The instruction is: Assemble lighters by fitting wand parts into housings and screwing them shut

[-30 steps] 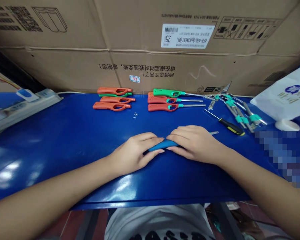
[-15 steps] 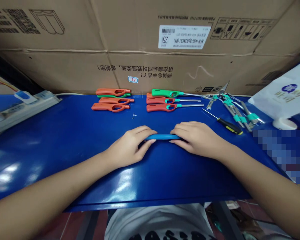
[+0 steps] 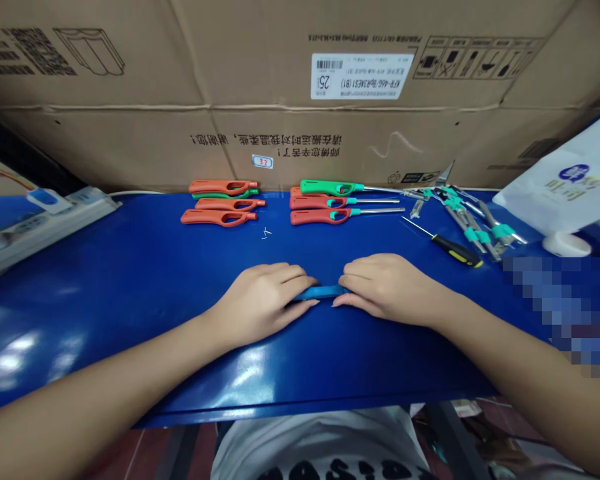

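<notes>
My left hand [image 3: 267,297] and my right hand [image 3: 387,287] both grip a blue lighter casing [image 3: 323,292] just above the blue table. Only its narrow middle shows; fingers and thumbs cover both ends. Beyond the left hand lie several lighter casings without rods, such as the orange casing [image 3: 207,217] nearest me, plus a green one [image 3: 253,194]. Behind the right hand are lighters with metal rods: a green lighter [image 3: 325,187] on top and red lighters, one of them the front red lighter [image 3: 310,217].
A black-and-yellow screwdriver [image 3: 457,251] lies at right, in front of a pile of metal rods with teal parts [image 3: 473,223]. White slivers [image 3: 266,233] lie mid-table. A power strip [image 3: 45,230] stands left, a white bag [image 3: 555,180] right. A cardboard box [image 3: 260,80] walls the back.
Both hands have come slightly nearer to me with the blue casing. They are closer together, and less of the casing shows between them.
</notes>
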Action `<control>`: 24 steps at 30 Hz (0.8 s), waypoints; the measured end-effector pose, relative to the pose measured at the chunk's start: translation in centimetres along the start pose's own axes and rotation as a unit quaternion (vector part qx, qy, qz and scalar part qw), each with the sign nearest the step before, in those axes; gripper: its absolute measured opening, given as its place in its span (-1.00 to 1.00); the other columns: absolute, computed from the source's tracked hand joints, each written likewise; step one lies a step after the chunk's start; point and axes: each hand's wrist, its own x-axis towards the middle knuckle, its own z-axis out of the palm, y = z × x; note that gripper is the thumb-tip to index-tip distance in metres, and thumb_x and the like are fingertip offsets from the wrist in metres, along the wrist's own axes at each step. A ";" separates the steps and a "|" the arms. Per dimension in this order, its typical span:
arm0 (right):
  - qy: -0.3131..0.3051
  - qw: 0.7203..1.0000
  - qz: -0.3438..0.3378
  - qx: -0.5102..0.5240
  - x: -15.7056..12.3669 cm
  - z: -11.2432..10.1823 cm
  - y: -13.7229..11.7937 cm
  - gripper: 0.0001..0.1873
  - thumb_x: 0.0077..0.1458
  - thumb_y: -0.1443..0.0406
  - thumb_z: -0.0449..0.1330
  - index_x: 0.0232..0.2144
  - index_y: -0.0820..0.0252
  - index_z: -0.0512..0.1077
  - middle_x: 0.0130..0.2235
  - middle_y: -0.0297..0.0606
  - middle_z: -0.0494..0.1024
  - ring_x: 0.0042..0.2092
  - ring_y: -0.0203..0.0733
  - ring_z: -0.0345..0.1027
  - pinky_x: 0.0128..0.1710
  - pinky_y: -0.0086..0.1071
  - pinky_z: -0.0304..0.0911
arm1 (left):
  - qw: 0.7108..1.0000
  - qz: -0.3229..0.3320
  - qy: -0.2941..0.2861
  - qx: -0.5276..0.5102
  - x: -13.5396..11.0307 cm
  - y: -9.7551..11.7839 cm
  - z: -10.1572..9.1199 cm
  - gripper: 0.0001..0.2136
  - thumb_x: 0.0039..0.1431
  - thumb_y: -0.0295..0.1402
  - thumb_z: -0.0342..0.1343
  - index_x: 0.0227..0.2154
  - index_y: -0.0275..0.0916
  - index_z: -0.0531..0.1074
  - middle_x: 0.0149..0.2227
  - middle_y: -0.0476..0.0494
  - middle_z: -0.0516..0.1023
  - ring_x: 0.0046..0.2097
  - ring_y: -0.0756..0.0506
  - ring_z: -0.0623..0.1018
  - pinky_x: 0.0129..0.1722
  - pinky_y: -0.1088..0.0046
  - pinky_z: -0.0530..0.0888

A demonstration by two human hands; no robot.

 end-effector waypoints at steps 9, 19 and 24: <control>-0.053 0.991 0.107 0.061 -1.4 -1.6 3.5 -0.64 0.23 0.08 0.26 -0.04 0.16 0.44 -0.05 -0.15 0.55 -0.04 0.00 0.42 -0.05 -0.18 0.25 | 0.999 -0.036 0.015 0.036 -0.1 -1.5 -0.7 -0.81 0.38 -0.28 0.05 -0.18 -0.24 0.52 -0.28 -0.08 0.57 -0.24 -0.09 0.58 -0.31 0.43 0.41; -0.036 0.991 0.107 0.069 -1.7 -1.9 4.5 -0.75 0.38 0.23 0.04 -0.17 0.18 0.50 -0.18 -0.15 0.59 -0.12 -0.04 0.40 -0.07 -0.19 0.21 | 0.995 -0.038 0.065 0.071 0.0 -1.8 -0.7 -0.84 0.35 -0.30 0.08 -0.23 -0.23 0.52 -0.29 -0.06 0.57 -0.28 -0.07 0.57 -0.35 0.44 0.41; -0.097 0.987 0.117 0.060 -0.8 -1.5 2.9 -0.67 0.42 0.27 -0.09 -0.23 0.23 0.46 -0.26 -0.13 0.53 -0.20 -0.04 0.34 -0.13 -0.19 0.21 | 0.991 -0.008 0.082 0.105 -0.1 -1.7 -0.5 -0.82 0.38 -0.31 0.07 -0.15 -0.25 0.53 -0.25 -0.08 0.61 -0.23 -0.09 0.58 -0.28 0.41 0.47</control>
